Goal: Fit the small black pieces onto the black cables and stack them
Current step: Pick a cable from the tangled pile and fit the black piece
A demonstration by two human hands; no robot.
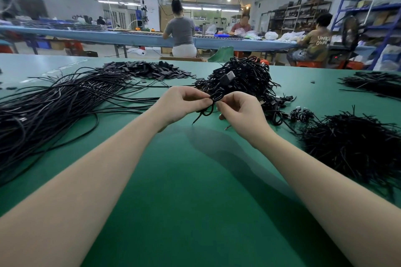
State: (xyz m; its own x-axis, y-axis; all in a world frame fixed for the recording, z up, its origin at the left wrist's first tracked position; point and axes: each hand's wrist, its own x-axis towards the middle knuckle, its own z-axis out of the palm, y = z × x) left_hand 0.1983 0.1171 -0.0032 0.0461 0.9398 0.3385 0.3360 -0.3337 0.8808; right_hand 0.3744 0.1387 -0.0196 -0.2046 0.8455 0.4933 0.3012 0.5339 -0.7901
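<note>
Above the green table point(195, 191), my left hand point(182, 105) and my right hand point(240, 112) both pinch one coiled black cable point(213, 102). A black plug end point(229, 76) sticks up from it, and loose ends hang below my fingers. A heap of small black pieces point(149, 69) lies at the far left centre. Long loose black cables point(54, 102) spread over the left side. Behind my hands rises a pile of coiled cables point(245, 78).
A mound of thin black ties point(351, 147) lies at the right, with another dark bundle point(377, 84) at the far right edge. Three people sit at a long blue bench point(134, 38) beyond the table. Shelves point(299, 15) line the back right wall.
</note>
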